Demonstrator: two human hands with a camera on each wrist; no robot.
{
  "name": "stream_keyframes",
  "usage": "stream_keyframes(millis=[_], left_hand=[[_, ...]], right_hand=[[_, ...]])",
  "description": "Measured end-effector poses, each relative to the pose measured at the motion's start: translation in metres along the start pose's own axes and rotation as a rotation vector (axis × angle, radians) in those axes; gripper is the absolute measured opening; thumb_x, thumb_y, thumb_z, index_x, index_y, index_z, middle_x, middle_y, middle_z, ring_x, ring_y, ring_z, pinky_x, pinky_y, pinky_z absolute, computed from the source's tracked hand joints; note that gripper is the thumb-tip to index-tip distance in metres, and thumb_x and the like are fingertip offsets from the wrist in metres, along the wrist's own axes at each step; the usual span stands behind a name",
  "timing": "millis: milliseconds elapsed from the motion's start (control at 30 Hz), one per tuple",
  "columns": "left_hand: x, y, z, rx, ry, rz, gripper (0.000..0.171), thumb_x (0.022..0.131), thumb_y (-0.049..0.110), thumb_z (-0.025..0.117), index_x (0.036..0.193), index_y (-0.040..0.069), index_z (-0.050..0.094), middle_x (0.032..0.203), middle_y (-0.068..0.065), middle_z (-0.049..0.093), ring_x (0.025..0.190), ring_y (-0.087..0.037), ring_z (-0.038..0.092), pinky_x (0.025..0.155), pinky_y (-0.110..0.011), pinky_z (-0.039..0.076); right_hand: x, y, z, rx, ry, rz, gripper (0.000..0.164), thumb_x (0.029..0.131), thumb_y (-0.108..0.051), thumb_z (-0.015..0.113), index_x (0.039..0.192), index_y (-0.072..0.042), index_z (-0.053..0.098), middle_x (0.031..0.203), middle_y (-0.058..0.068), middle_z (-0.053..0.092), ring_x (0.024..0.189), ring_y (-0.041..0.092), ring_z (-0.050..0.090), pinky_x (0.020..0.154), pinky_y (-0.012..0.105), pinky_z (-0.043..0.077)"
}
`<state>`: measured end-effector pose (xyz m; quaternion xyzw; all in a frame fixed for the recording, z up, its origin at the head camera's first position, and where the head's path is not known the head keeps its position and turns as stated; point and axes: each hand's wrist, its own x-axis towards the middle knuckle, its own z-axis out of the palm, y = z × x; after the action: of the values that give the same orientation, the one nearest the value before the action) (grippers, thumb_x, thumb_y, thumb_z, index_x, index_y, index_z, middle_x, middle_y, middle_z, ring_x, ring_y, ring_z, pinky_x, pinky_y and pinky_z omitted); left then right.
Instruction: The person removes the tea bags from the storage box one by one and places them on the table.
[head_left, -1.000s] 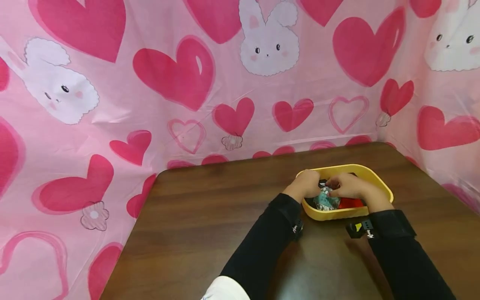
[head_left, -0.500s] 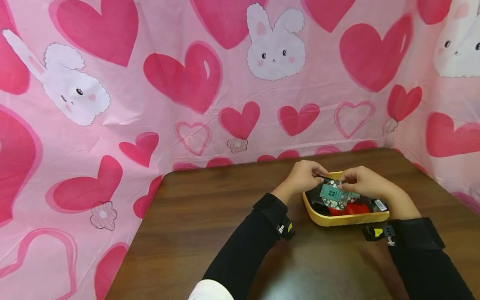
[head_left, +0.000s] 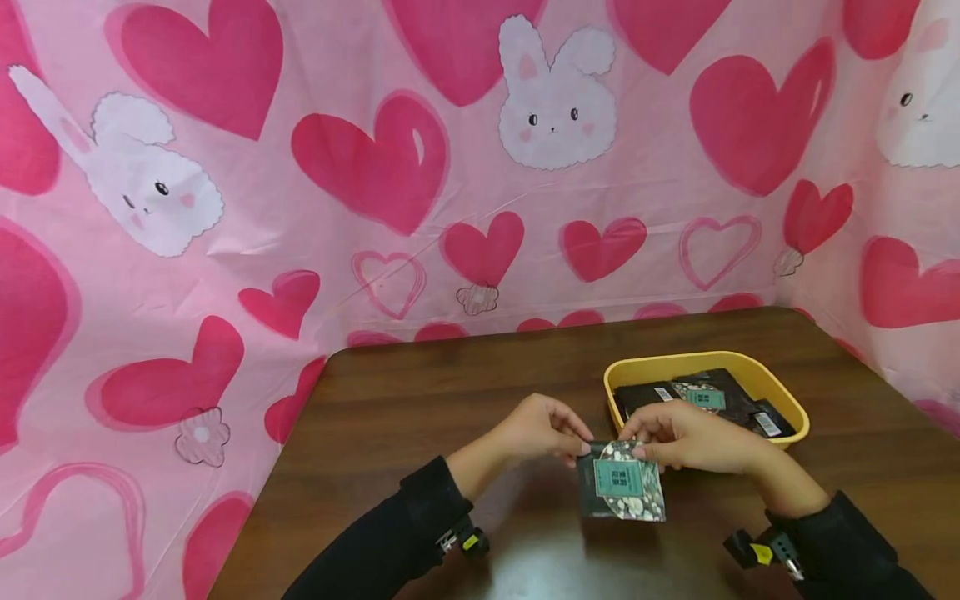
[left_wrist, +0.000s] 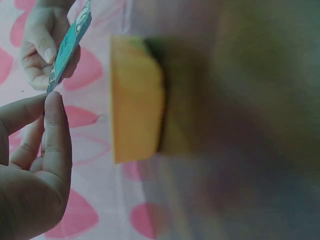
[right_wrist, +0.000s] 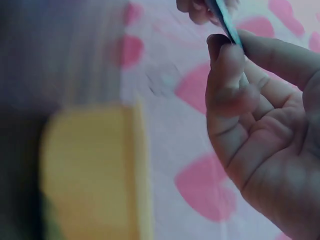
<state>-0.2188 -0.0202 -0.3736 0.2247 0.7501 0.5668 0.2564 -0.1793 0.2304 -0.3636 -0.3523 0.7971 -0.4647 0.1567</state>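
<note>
Both hands pinch a flat square packet (head_left: pixel 619 482), dark with a green label and a floral print, held upright above the table. My left hand (head_left: pixel 536 429) grips its upper left corner between thumb and fingertips. At the upper right edge, my right hand (head_left: pixel 690 437) pinches it with thumb and fingers. In the left wrist view the packet (left_wrist: pixel 67 50) appears nearly edge-on, reaching from the left fingertips towards the other hand. Behind the right hand stands a yellow bin (head_left: pixel 697 359), its front partly covered by that hand. Several dark packets (head_left: pixel 722 390) lie inside it.
The brown wooden table (head_left: pixel 420 425) extends to the left and in front of the hands. A pink cloth (head_left: pixel 420 275) with hearts and rabbits hangs behind the table and along its sides. The bin sits towards the table's right side.
The hands have lifted the packet out of the yellow bin and brought it nearer and to the left. A red item seen in the bin earlier is no longer visible.
</note>
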Motion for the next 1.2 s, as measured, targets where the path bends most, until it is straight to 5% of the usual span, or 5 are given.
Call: stream_keyframes(millis=[300,600,800,1000,1200], left_hand=[[-0.042,-0.041,0.007,-0.061,-0.047,-0.163,0.007,0.074,-0.012,0.070,0.081,-0.008,0.069,0.066,-0.014,0.067,0.049,-0.015,0.060,0.048,-0.028,0.056],[-0.049,-0.058,0.014,0.168,-0.055,-0.198,0.008,0.073,-0.007,0.075,0.072,-0.001,0.070,0.059,-0.010,0.066,0.045,-0.012,0.057,0.044,-0.027,0.053],[-0.051,-0.058,0.018,0.345,-0.062,-0.155,0.016,0.068,-0.001,0.081,0.064,0.008,0.068,0.049,0.003,0.060,0.039,-0.007,0.053,0.040,-0.022,0.050],[-0.047,-0.050,0.013,0.575,-0.075,-0.114,0.019,0.068,0.013,0.084,0.061,0.017,0.067,0.045,0.009,0.056,0.036,-0.004,0.051,0.039,-0.020,0.047],[-0.007,-0.007,-0.010,0.764,0.042,0.030,0.016,0.073,0.026,0.082,0.068,0.018,0.069,0.056,0.013,0.061,0.048,-0.001,0.056,0.049,-0.016,0.047]], right_hand=[[0.008,0.025,0.055,0.154,-0.134,0.036,0.009,0.091,-0.011,0.063,0.098,-0.005,0.062,0.069,-0.003,0.060,0.054,0.002,0.054,0.044,0.028,0.051],[0.016,0.035,0.073,-0.253,-0.104,-0.019,0.009,0.082,-0.014,0.071,0.080,-0.015,0.062,0.068,-0.017,0.048,0.060,-0.006,0.043,0.052,0.014,0.040],[0.017,0.030,0.079,-0.455,-0.069,-0.035,0.016,0.078,-0.018,0.075,0.078,-0.019,0.059,0.074,-0.015,0.045,0.067,-0.004,0.042,0.058,0.013,0.038],[0.016,0.021,0.076,-0.449,-0.060,-0.007,0.015,0.080,-0.020,0.075,0.087,-0.017,0.062,0.079,-0.014,0.048,0.070,-0.003,0.044,0.060,0.015,0.041],[0.008,0.009,0.030,-0.309,0.082,0.001,0.013,0.087,-0.021,0.069,0.096,-0.013,0.064,0.076,-0.011,0.056,0.066,0.001,0.051,0.056,0.020,0.047]])
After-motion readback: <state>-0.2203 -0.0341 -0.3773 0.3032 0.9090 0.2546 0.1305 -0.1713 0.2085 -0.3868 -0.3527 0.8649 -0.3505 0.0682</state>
